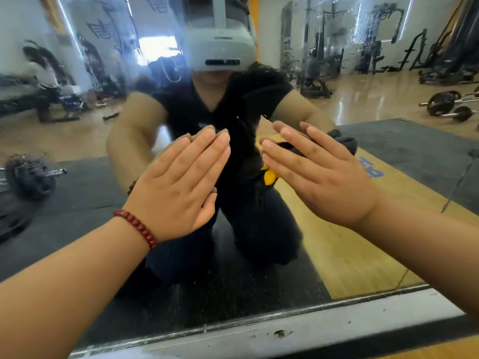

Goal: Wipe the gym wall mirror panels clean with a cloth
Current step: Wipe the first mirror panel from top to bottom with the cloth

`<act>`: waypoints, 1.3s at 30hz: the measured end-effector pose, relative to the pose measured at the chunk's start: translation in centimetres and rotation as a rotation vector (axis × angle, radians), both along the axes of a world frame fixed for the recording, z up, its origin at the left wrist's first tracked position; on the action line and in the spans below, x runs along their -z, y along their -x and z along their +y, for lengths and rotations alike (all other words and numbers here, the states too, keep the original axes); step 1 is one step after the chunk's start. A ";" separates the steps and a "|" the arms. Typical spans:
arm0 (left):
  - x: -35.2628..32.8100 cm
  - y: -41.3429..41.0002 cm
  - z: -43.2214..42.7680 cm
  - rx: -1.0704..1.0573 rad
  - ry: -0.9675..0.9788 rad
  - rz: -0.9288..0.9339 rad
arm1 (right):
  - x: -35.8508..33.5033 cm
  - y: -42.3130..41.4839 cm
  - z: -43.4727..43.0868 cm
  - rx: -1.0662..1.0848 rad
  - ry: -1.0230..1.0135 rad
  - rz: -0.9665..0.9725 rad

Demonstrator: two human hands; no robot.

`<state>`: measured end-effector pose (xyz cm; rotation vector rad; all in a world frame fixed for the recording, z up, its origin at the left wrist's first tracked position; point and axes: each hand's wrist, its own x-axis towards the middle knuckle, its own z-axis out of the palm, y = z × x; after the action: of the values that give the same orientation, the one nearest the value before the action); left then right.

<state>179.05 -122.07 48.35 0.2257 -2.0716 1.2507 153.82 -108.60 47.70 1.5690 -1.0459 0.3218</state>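
Most of the dark grey cloth lies hidden behind the flat right hand; only a fold past the fingertips and a strip between the fingers show. The large wall mirror panel is cut off at the top, left and right edges. Its upper left area is smeared, so the reflected gym there is blurred. Both forearms run out of the bottom corners.

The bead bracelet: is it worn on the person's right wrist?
No. The red bead bracelet circles the wrist of the left hand, while the right hand, pressing the dark cloth, has a bare wrist.
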 end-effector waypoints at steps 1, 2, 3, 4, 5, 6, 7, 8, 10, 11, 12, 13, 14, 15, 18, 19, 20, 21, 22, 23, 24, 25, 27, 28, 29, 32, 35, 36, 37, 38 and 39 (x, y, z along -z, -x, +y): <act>0.1 0.0 0.0 -0.001 0.001 0.000 | -0.5 -0.6 -0.4 -0.010 0.018 -0.001; 0.0 0.0 0.0 0.000 0.001 0.000 | -1.2 -1.4 -1.0 -0.035 0.039 -0.009; 0.0 0.0 0.0 0.004 0.000 -0.001 | -2.0 -2.3 -1.7 -0.062 0.056 -0.020; -0.1 -0.1 -0.1 0.008 -0.002 -0.003 | -2.6 -2.9 -2.2 -0.079 0.065 -0.025; -0.1 -0.2 -0.1 0.012 -0.004 -0.008 | -2.9 -3.2 -2.4 -0.083 0.066 -0.022; -0.2 -0.2 0.0 0.013 -0.005 -0.013 | -2.9 -2.9 -2.3 -0.077 0.062 -0.012; -0.2 -0.3 0.0 0.014 -0.008 -0.014 | -2.6 -2.2 -2.0 -0.063 0.059 0.003; -0.3 -0.3 0.2 0.019 -0.017 -0.014 | -2.1 -1.3 -1.3 -0.040 0.058 0.014; -0.5 -0.2 0.5 0.041 -0.044 -0.007 | -1.2 0.2 0.1 0.022 0.038 0.018; -0.8 -0.2 0.7 0.053 -0.049 0.006 | -1.1 0.4 0.5 0.043 0.024 0.014; -1.3 -0.1 0.8 0.065 -0.051 0.025 | -1.3 0.2 0.5 0.044 0.024 0.006; -1.9 0.1 0.8 0.077 -0.055 0.048 | -1.9 -0.6 0.0 0.027 0.042 -0.003; -2.5 0.2 0.8 0.084 -0.063 0.073 | -2.6 -1.6 -0.8 -0.002 0.066 -0.013; -3.0 0.3 0.7 0.085 -0.070 0.092 | -3.3 -2.6 -1.7 -0.034 0.083 -0.025; -3.3 0.4 0.4 0.071 -0.062 0.083 | -4.2 -3.8 -3.0 -0.081 0.086 -0.019; -3.2 0.3 0.3 0.065 -0.050 0.068 | -3.8 -3.4 -2.8 -0.069 0.077 0.007; -3.1 0.2 0.2 0.058 -0.037 0.060 | -3.3 -2.7 -2.3 -0.061 0.058 0.042; -3.1 0.2 0.1 0.051 -0.026 0.059 | -2.9 -2.1 -1.8 -0.062 0.025 0.076; -3.0 0.2 0.1 0.042 -0.018 0.061 | -2.7 -1.6 -1.3 -0.064 -0.016 0.106; -2.9 0.3 0.1 0.031 -0.013 0.064 | -2.9 -1.4 -1.1 -0.064 -0.044 0.124; -2.9 0.3 0.2 0.021 -0.009 0.063 | -3.4 -1.4 -1.2 -0.062 -0.043 0.122; -2.9 0.4 0.1 0.015 -0.007 0.055 | -4.2 -1.6 -1.5 -0.061 -0.012 0.106; -3.0 0.4 0.1 0.007 -0.008 0.041 | -5.6 -2.3 -2.4 -0.062 0.071 0.055; -3.0 0.3 0.1 0.004 -0.006 0.037 | -6.0 -2.6 -2.7 -0.062 0.098 0.024; -3.0 0.3 0.1 0.002 -0.006 0.034 | -6.0 -2.9 -2.7 -0.063 0.110 -0.005; -3.2 0.3 0.5 0.022 -0.038 0.042 | -4.2 -2.5 -2.0 -0.050 0.061 0.017; -4.8 0.7 1.3 0.062 -0.050 0.061 | -5.1 -1.5 -1.3 -0.041 -0.047 0.157; -5.8 1.1 1.4 0.065 -0.039 0.078 | -6.6 -1.3 -1.5 -0.036 -0.011 0.160; -6.9 1.5 1.5 0.064 -0.027 0.100 | -8.3 -1.3 -1.9 -0.034 0.050 0.132; -8.0 1.9 1.6 0.059 -0.017 0.125 | -9.8 -1.5 -2.2 -0.034 0.110 0.092; -8.8 2.2 1.5 0.052 -0.009 0.149 | -11.0 -1.6 -2.5 -0.032 0.151 0.059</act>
<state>176.82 -120.53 57.17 0.2599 -1.9445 1.1581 155.47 -111.08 58.67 1.4520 -0.9300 0.3662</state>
